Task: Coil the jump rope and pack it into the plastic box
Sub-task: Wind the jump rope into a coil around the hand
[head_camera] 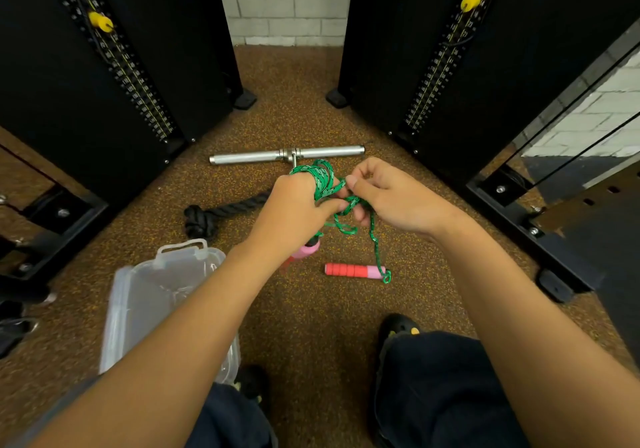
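**Jump rope, part-coiled, in hand above the gym floor**

Green jump rope (323,179): several loops wound round the fingers of the left hand (294,205), which grips them. Right hand (391,202) pinches a strand just beside the coil. Red-and-pink handle (355,270) lies on the floor (311,326). Second handle (308,251) hangs under the left hand. Clear plastic box (116,312): open, on the floor at lower left, apart from the rope.

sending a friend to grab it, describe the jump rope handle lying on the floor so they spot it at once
On the speckled brown floor between the two black weight stacks, look nearer than the silver bar, right of the clear plastic box. The handle lies flat there: a ribbed red stick with a pink end tied to green cord, unlike the thick black rope.
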